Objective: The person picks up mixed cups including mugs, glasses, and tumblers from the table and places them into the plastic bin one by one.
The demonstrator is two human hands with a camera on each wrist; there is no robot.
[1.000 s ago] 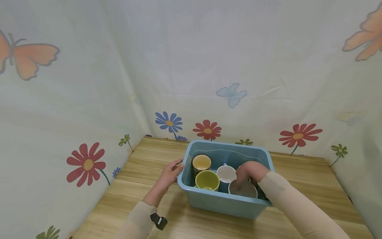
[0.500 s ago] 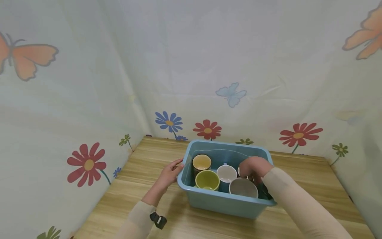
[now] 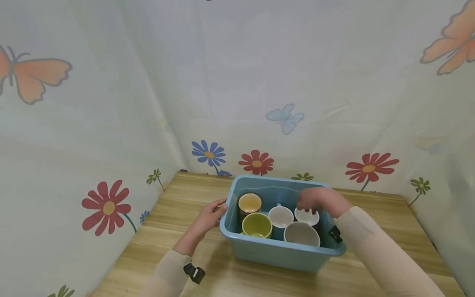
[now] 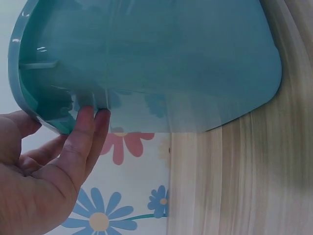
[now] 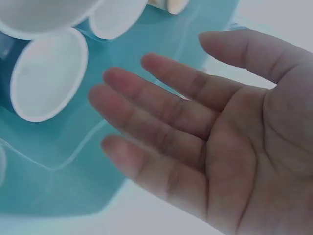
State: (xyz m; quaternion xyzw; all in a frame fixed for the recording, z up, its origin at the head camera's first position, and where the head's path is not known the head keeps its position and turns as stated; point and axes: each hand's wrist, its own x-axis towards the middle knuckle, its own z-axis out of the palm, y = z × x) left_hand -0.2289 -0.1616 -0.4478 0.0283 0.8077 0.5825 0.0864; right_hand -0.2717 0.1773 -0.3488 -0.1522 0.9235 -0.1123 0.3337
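Note:
A light blue plastic bin (image 3: 274, 253) stands on the wooden table with several cups inside. My left hand (image 3: 209, 214) holds its left rim; in the left wrist view the thumb is at the rim and the fingers (image 4: 80, 132) lie under it against the outer wall. My right hand (image 3: 315, 200) hovers over the bin's right side, fingers apart and holding nothing, as the right wrist view shows. Just below it stands a white-lined cup (image 3: 307, 218), dark blue outside (image 5: 49, 76). Beside that are a white mug (image 3: 281, 216), a larger pale-lined cup (image 3: 302, 234), a green mug (image 3: 257, 225) and a yellow-lined cup (image 3: 250, 202).
The wooden table (image 3: 178, 214) extends to both sides of the bin. A pale cloth backdrop (image 3: 237, 103) printed with flowers and butterflies hangs close behind it. Black straps sit on both wrists, the left one (image 3: 194, 273) over the sleeve.
My right hand has risen out from among the cups and drawn back, its fingers off the white-lined cup, which now shows upright at the bin's right. The left hand stays at the rim.

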